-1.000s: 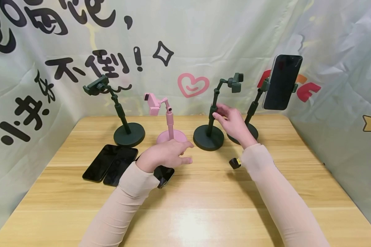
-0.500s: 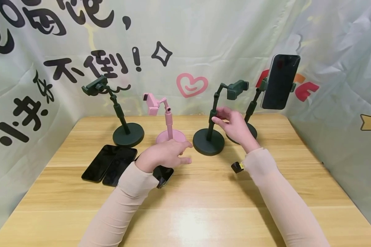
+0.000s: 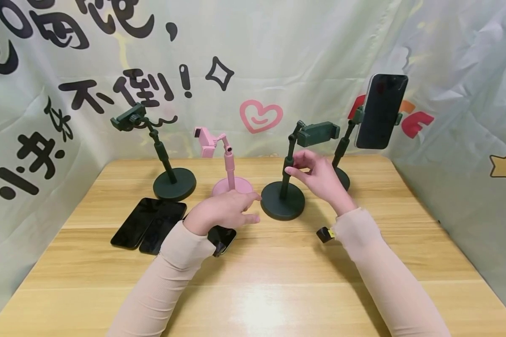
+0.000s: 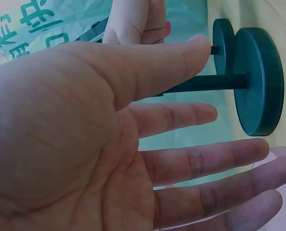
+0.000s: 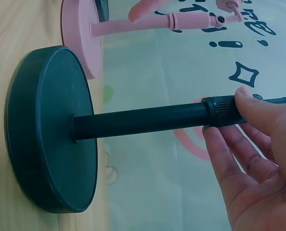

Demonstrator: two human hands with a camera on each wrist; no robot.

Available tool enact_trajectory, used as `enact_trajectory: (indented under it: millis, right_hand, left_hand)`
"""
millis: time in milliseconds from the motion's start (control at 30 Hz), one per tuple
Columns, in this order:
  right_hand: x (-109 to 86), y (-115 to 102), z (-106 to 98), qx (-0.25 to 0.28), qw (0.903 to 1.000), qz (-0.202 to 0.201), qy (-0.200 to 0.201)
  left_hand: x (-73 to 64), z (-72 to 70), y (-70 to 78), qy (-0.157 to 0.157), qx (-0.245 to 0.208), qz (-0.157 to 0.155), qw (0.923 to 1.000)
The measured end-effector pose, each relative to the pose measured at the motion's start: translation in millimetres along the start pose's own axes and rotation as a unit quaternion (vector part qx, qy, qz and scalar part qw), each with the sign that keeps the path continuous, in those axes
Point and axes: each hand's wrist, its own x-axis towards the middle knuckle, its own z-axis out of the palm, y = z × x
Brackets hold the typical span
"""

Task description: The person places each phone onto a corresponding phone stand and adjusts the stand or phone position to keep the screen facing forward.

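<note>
My right hand (image 3: 318,178) pinches the pole of a dark green phone stand (image 3: 282,201), thumb on one side and fingers on the other. In the right wrist view the thumb and fingertips lie at the ribbed collar of that pole (image 5: 222,110). Its phone clamp (image 3: 318,134) holds nothing and faces toward the front right. My left hand (image 3: 223,210) holds nothing; its fingers stretch out, spread apart, in the left wrist view. It hovers in front of a pink phone stand (image 3: 229,164) and partly covers a black phone (image 3: 225,238).
Two more black phones (image 3: 137,222) lie side by side at the left. Behind them stands another dark green stand (image 3: 174,185) with a bare clamp. At the right, a further green stand (image 3: 341,145) carries a phone (image 3: 381,112) upright. A printed cloth (image 3: 320,47) hangs behind the table.
My right hand has drawn the green stand nearer and turned it, so its clamp has swung from edge-on to broadside. The left hand has stayed in place.
</note>
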Motion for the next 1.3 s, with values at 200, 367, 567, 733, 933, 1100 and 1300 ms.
enact_trajectory:
  millis: [200,367,567,733,933,1100,1300]
  right_hand:
    - [-4.8,-2,1,-0.006,0.9999,-0.01,-0.005]
    - [-9.5,-5,1,-0.001,0.9999,-0.004,-0.015]
    - [-15.9,-11,0,-0.007,0.9996,0.008,-0.028]
    - [-17.8,-16,2,-0.009,0.9991,0.009,-0.039]
    - [-20.1,-20,6,-0.01,0.9985,0.014,-0.051]
    - [-23.7,-26,7,-0.005,0.9974,0.033,-0.064]
    - [-27.3,-30,5,-0.012,0.9957,0.041,-0.082]
  left_hand:
    - [0.0,-0.4,0.0,0.0,-0.004,-0.001,1.0]
    - [0.4,-0.6,-0.1,-0.002,-0.005,-0.001,1.0]
    - [1.4,0.7,-0.9,-0.001,-0.012,0.0,0.9999]
    - [0.4,0.4,-0.1,0.0,-0.011,-0.002,0.9999]
    - [-0.3,1.0,-0.1,0.0,-0.011,-0.008,0.9999]
    - [0.8,1.5,-0.5,0.002,-0.015,-0.011,0.9998]
    - [1.2,1.1,-0.7,0.001,-0.015,-0.011,0.9998]
